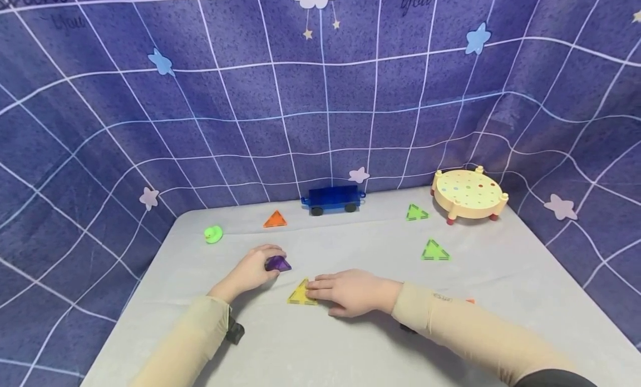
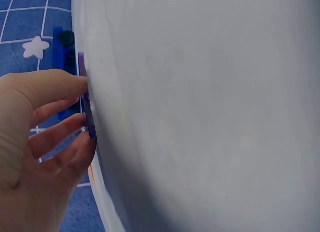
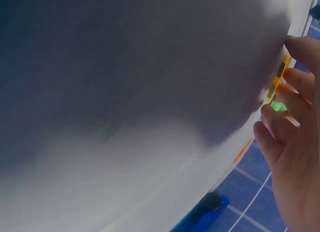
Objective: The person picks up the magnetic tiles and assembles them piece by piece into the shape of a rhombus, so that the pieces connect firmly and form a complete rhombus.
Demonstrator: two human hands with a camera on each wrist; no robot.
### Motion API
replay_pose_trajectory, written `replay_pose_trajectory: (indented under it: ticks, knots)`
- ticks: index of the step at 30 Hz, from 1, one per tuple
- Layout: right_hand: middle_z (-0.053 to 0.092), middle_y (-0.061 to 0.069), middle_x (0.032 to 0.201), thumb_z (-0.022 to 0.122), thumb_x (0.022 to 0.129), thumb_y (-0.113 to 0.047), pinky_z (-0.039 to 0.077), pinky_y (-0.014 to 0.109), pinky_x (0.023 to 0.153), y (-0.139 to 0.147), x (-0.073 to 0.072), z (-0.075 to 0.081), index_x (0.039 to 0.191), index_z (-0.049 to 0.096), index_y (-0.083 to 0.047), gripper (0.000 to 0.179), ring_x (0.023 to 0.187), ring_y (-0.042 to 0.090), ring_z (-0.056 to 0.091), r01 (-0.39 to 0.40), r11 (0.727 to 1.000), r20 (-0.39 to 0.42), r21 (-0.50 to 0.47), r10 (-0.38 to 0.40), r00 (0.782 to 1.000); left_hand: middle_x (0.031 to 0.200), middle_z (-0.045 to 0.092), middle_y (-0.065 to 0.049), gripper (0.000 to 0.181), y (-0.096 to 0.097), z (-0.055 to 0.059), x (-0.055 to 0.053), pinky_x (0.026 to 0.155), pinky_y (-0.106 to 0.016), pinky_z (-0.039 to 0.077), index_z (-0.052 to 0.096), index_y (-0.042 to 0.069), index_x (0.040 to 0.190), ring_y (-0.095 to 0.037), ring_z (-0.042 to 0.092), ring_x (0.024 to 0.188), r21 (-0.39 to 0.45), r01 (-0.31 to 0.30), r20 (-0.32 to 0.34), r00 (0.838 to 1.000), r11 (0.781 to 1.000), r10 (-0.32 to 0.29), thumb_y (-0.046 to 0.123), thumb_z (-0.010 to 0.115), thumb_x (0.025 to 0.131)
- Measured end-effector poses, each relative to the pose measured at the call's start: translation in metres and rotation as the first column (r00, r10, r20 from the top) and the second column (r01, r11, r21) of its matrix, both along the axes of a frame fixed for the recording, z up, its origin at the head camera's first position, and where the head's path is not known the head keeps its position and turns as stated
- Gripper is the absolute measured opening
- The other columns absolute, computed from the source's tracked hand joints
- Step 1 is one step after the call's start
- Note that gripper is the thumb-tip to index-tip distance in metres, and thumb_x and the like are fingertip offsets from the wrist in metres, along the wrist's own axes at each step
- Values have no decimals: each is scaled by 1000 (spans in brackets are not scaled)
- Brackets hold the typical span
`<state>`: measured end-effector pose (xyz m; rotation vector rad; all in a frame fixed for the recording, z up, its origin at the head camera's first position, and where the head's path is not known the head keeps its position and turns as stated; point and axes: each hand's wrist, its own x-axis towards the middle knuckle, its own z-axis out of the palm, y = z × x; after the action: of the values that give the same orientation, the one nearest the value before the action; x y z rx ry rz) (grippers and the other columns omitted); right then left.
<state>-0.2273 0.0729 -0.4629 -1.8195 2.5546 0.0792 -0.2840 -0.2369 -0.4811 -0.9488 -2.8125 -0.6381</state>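
Observation:
My left hand (image 1: pixel 254 267) grips a purple triangle magnetic tile (image 1: pixel 279 263) low on the table, left of centre. In the left wrist view the thumb and fingertips lie at the edges of that thin purple tile (image 2: pixel 90 123). Across from it, my right hand (image 1: pixel 354 292) rests its extended fingers on the right side of a yellow triangle magnetic tile (image 1: pixel 299 296), which lies flat. The right wrist view shows the yellow tile (image 3: pixel 278 77) edge-on beside the fingertips. The two tiles are apart, the purple one farther back and to the left.
At the back stands a blue wheeled car base (image 1: pixel 334 199), with an orange triangle tile (image 1: pixel 275 219) and a green duck (image 1: pixel 213 234) to its left. Two green triangle tiles, one nearer (image 1: pixel 435 251), lie right, near an upturned spotted round stool (image 1: pixel 469 193). An orange piece (image 1: pixel 471 301) peeks past the right sleeve.

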Motion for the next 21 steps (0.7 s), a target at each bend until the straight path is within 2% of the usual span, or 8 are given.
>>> replay_pose_trajectory:
  ticks: [6,12,16,21]
  knots:
    - [41,5,160,60,102,-38,34,36,116,21,-8,-3,156,43,-12,62,145,25,39,122,993,18,-6,-122,992,125,66,-19,49,9,1,2,105,-56,44,71,0,120,-40,61,118,39,-2,1,1000,999,2,3,82,72]
    - [46,11,156,64,101,-35,38,41,113,41,-18,1,153,46,-7,62,142,33,43,223,973,35,-52,-222,975,125,67,-20,51,19,4,4,104,-56,44,70,-2,121,-41,62,118,35,1,4,1000,999,-1,2,83,72]
    - [46,13,155,65,100,-33,40,46,111,50,-24,1,151,47,-4,61,141,37,44,306,949,62,-78,-301,951,126,67,-21,51,27,4,5,104,-53,45,69,-2,123,-40,62,119,32,-15,26,1000,999,14,5,84,75]
    - [42,16,157,63,102,-35,37,48,113,54,-28,0,152,46,-2,63,141,40,42,397,915,84,-69,-391,917,124,68,-21,53,38,6,6,97,-48,52,67,-3,125,-36,67,110,57,-53,63,997,997,49,5,86,76]
